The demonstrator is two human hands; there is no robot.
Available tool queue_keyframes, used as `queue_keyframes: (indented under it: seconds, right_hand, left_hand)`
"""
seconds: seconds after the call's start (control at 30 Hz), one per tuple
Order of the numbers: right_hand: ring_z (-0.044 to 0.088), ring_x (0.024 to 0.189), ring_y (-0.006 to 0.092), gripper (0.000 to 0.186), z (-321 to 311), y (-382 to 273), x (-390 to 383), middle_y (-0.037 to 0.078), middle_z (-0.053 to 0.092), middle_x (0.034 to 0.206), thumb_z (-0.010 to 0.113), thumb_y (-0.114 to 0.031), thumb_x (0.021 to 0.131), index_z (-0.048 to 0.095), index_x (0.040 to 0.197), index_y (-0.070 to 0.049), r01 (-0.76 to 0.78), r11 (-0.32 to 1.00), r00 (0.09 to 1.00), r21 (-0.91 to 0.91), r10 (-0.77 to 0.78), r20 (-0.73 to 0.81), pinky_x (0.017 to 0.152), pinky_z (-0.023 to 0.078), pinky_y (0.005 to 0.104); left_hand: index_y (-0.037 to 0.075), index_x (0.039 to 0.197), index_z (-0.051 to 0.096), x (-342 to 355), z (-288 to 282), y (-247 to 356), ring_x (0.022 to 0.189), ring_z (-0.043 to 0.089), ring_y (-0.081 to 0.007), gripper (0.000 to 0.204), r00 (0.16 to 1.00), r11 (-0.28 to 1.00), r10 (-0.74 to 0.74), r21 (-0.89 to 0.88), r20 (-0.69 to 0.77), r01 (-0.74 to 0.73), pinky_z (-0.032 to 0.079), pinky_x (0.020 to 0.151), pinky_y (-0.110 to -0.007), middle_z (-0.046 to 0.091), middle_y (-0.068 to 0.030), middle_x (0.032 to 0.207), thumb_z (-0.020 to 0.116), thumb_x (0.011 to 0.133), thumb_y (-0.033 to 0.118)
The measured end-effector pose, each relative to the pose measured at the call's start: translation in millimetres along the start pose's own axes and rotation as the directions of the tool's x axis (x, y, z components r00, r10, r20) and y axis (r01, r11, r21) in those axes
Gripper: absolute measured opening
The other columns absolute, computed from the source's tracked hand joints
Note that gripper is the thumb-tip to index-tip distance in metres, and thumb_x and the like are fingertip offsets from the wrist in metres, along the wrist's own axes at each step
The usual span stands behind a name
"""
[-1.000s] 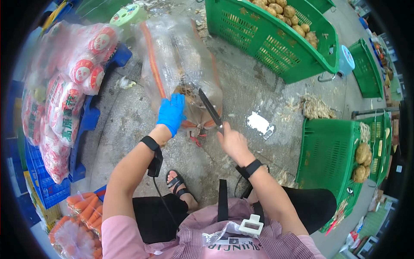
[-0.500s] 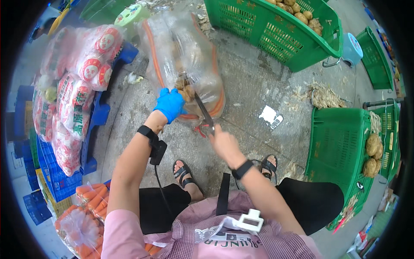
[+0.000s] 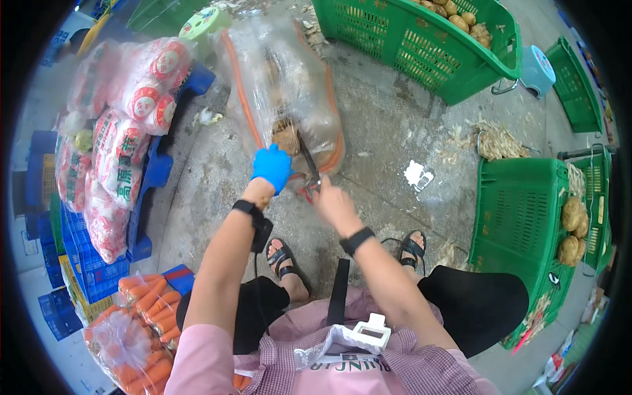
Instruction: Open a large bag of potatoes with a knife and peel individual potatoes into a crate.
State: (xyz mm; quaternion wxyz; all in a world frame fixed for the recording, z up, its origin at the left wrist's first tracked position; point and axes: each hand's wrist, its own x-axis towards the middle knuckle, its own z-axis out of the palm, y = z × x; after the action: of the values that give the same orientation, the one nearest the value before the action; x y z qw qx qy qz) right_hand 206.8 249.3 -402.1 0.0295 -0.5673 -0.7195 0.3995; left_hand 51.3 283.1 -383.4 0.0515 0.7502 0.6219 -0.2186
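In front of me on the floor lies a long clear plastic bag (image 3: 311,92) with orange stripes, filled with round brown root vegetables. Its film is split open near my end, and a brown root (image 3: 287,138) shows in the gap. My left hand (image 3: 271,170), in a blue glove, is closed on the plastic film beside that root; the fingertips are partly hidden. Bare, my right hand (image 3: 336,207) grips the handle of a dark-bladed knife (image 3: 308,158). The blade points away from me and its tip reaches into the slit, just right of the root.
Bags of white-and-red wrapped produce (image 3: 122,151) lie on a blue pallet (image 3: 157,172) at left, with bagged carrots (image 3: 155,306) nearer. A green crate (image 3: 421,56) of brown roots stands far right; another green crate (image 3: 513,210) is nearer right, with peelings (image 3: 497,143) behind it.
My left hand has shifted slightly right and nearer to me. The knife and right hand have moved a little left, and more of the brown root shows in the slit.
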Motion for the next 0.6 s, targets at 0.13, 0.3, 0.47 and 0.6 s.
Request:
queue_keyframes:
  seconds: [0.13, 0.3, 0.47, 0.6]
  right_hand:
    - [0.055, 0.073, 0.0386, 0.026, -5, -11, 12, 0.023, 0.056, 0.075, 0.040, -0.019, 0.076, 0.042, 0.094, 0.000, 0.052, 0.997, 0.999, -0.061, -0.052, -0.011, 0.065, 0.043, 0.0451]
    - [0.055, 0.072, 0.0394, 0.024, -14, 11, -22, 0.024, 0.056, 0.074, 0.041, -0.020, 0.076, 0.042, 0.091, -0.001, 0.065, 0.996, 0.998, -0.063, -0.066, -0.009, 0.063, 0.043, 0.0458]
    - [0.055, 0.072, 0.0392, 0.026, -15, 32, -56, 0.024, 0.056, 0.072, 0.043, -0.021, 0.075, 0.043, 0.092, -0.002, 0.015, 0.999, 1.000, -0.040, -0.014, 0.017, 0.066, 0.042, 0.0475]
    - [0.054, 0.066, 0.0399, 0.032, -6, 38, -83, 0.025, 0.055, 0.068, 0.045, -0.025, 0.076, 0.041, 0.097, -0.002, -0.032, 0.997, 0.999, 0.073, 0.034, -0.019, 0.060, 0.042, 0.0479]
  left_hand:
    - [0.010, 0.072, 0.061, 8, 17, 7, 0.085, 0.051, -0.0216, 0.024, 0.993, 0.971, -0.114, 0.216, 0.041, 0.103, 0.038, 0.063, -0.035, 0.058, -0.0053, 0.079, 0.053, 0.070, 0.032]
    - [0.014, 0.073, 0.061, -15, -2, 19, 0.084, 0.051, -0.0201, 0.014, 0.992, 0.990, -0.108, 0.083, -0.061, 0.113, 0.037, 0.063, -0.035, 0.058, -0.0020, 0.078, 0.052, 0.071, 0.025]
    - [0.016, 0.075, 0.060, -43, 8, 56, 0.086, 0.049, -0.0191, 0.011, 0.990, 0.993, -0.118, 0.007, -0.082, 0.119, 0.037, 0.064, -0.035, 0.056, -0.0007, 0.079, 0.051, 0.071, 0.021]
    - [0.016, 0.084, 0.058, -61, 32, 72, 0.092, 0.046, -0.0188, 0.015, 0.990, 0.989, -0.132, -0.065, 0.040, 0.134, 0.038, 0.067, -0.036, 0.053, -0.0023, 0.089, 0.049, 0.071, 0.016]
